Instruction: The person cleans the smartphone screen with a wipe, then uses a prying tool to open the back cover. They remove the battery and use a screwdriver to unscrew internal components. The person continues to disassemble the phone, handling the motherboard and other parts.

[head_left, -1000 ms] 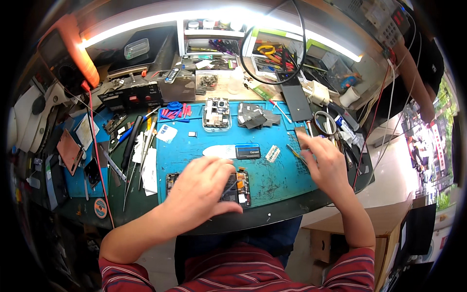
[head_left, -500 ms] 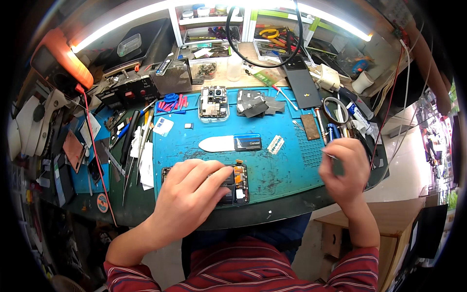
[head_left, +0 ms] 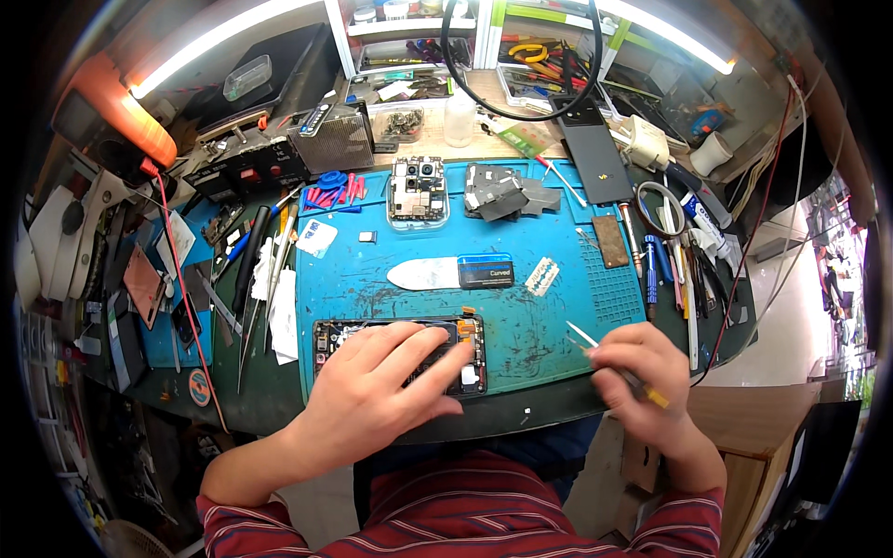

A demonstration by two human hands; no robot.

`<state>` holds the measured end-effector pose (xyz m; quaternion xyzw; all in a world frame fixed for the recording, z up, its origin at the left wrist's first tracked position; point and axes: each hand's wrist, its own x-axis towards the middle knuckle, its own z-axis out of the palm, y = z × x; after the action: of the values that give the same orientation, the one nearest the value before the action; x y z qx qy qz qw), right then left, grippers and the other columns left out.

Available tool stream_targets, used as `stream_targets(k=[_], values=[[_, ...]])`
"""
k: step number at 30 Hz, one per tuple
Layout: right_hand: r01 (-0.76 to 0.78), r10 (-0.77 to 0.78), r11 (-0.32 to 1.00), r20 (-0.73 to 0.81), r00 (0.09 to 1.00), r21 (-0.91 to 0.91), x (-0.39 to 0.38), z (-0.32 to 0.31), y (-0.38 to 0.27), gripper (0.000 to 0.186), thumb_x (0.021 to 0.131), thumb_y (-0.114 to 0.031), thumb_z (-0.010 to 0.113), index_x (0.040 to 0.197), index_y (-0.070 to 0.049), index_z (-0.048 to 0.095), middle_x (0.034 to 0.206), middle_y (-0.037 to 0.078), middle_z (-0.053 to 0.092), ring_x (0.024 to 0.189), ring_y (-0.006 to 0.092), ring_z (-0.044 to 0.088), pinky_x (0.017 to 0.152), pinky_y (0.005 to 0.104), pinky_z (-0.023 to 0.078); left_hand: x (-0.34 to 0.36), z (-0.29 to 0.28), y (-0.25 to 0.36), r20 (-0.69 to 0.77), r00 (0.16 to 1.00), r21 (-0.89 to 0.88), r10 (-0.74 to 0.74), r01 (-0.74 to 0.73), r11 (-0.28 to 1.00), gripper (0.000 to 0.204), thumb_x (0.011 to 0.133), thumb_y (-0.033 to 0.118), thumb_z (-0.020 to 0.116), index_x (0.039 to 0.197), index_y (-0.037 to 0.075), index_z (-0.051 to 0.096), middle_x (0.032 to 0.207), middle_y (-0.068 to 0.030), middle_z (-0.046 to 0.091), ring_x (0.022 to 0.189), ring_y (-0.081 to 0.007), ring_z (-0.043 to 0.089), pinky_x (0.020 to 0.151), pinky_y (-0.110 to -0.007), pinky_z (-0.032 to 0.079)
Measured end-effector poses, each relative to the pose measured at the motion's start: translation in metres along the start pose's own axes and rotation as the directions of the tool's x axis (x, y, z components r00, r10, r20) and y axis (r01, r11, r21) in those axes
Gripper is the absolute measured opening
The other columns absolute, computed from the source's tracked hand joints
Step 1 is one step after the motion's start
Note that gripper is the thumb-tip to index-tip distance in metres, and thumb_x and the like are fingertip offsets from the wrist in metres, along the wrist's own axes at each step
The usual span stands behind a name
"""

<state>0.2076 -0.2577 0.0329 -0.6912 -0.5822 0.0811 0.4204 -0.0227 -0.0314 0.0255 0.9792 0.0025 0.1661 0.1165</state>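
An opened phone [head_left: 473,353] with a dark battery and orange flex cables lies near the mat's front edge. My left hand [head_left: 372,391] rests over it, fingers spread and slightly bent, thumb to the right. My right hand [head_left: 637,381] grips a thin tool [head_left: 579,330] with a metal tip and yellow handle, held right of the phone. Behind the phone are a white-tipped flat pry tool [head_left: 419,273] with a blue and black handle and a razor blade [head_left: 541,277]. A circuit board with camera modules [head_left: 417,186] sits in a clear case beside dark thin sheets [head_left: 498,195].
The blue mat [head_left: 363,293] is crowded round by hand tools [head_left: 262,237], an orange meter [head_left: 126,126], a dark phone panel [head_left: 597,172], cables and shelved bins [head_left: 400,56]. Another person's arm [head_left: 828,158] shows at the right edge, beside hanging wires.
My right hand has come back from the tools at the mat's right side, now holding the thin tool lower and nearer me. My left fingers have shifted slightly over the phone.
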Motion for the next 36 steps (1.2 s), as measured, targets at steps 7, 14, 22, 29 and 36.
stream_targets(k=[7, 14, 22, 29, 36], values=[[0.375, -0.361, 0.894, 0.104, 0.927, -0.246, 0.029, 0.036, -0.002, 0.038, 0.081, -0.011, 0.085, 0.116, -0.004, 0.073, 0.094, 0.007, 0.068, 0.073, 0.0207, 0.068, 0.058, 0.0316, 0.054, -0.005, 0.005, -0.005, -0.001, 1.0, 0.011, 0.001, -0.001, 1.0, 0.06, 0.078, 0.035, 0.082, 0.126, 0.002, 0.068, 0.124, -0.0088, 0.065, 0.111, -0.0272, 0.064, 0.09, -0.04, 0.053], [0.375, -0.355, 0.75, 0.148, 0.923, -0.545, 0.049, 0.015, 0.016, 0.043, 0.068, -0.006, 0.073, 0.111, -0.002, 0.073, 0.096, 0.008, 0.068, 0.081, 0.0238, 0.068, 0.064, 0.0358, 0.055, -0.005, 0.005, -0.012, -0.016, 1.0, -0.016, 0.027, -0.027, 0.999, 0.057, 0.077, 0.033, 0.083, 0.12, -0.003, 0.07, 0.132, -0.0124, 0.066, 0.113, -0.0272, 0.064, 0.09, -0.04, 0.054], [0.042, -0.014, 0.983, 0.157, 0.988, -0.178, 0.033, 0.001, 0.015, 0.03, 0.081, 0.005, 0.07, 0.11, -0.002, 0.069, 0.099, 0.012, 0.07, 0.082, 0.03, 0.07, 0.07, 0.0379, 0.057, 0.0, 0.005, -0.006, -0.008, 0.999, 0.067, 0.04, -0.04, 0.997, 0.054, 0.082, 0.037, 0.077, 0.117, -0.004, 0.07, 0.125, -0.0145, 0.068, 0.108, -0.0255, 0.064, 0.088, -0.036, 0.054], [0.306, -0.226, 0.886, 0.252, 0.941, -0.348, 0.064, 0.023, 0.0, 0.023, 0.079, -0.001, 0.074, 0.101, -0.006, 0.068, 0.098, 0.007, 0.067, 0.082, 0.0227, 0.064, 0.07, 0.0361, 0.05, -0.004, 0.011, -0.002, 0.033, 0.999, 0.129, -0.002, -0.003, 0.992, 0.063, 0.084, 0.043, 0.077, 0.134, 0.006, 0.066, 0.133, -0.0093, 0.064, 0.114, -0.0251, 0.061, 0.092, -0.04, 0.05], [0.401, -0.28, 0.802, 0.314, 0.907, -0.443, 0.086, 0.039, -0.001, 0.015, 0.08, -0.015, 0.075, 0.088, -0.009, 0.064, 0.084, 0.002, 0.055, 0.076, 0.0187, 0.059, 0.063, 0.0339, 0.042, -0.006, 0.015, -0.005, 0.012, 1.0, 0.123, 0.003, -0.004, 0.992, 0.063, 0.084, 0.045, 0.075, 0.134, 0.007, 0.067, 0.134, -0.008, 0.063, 0.115, -0.0242, 0.061, 0.091, -0.039, 0.049]])
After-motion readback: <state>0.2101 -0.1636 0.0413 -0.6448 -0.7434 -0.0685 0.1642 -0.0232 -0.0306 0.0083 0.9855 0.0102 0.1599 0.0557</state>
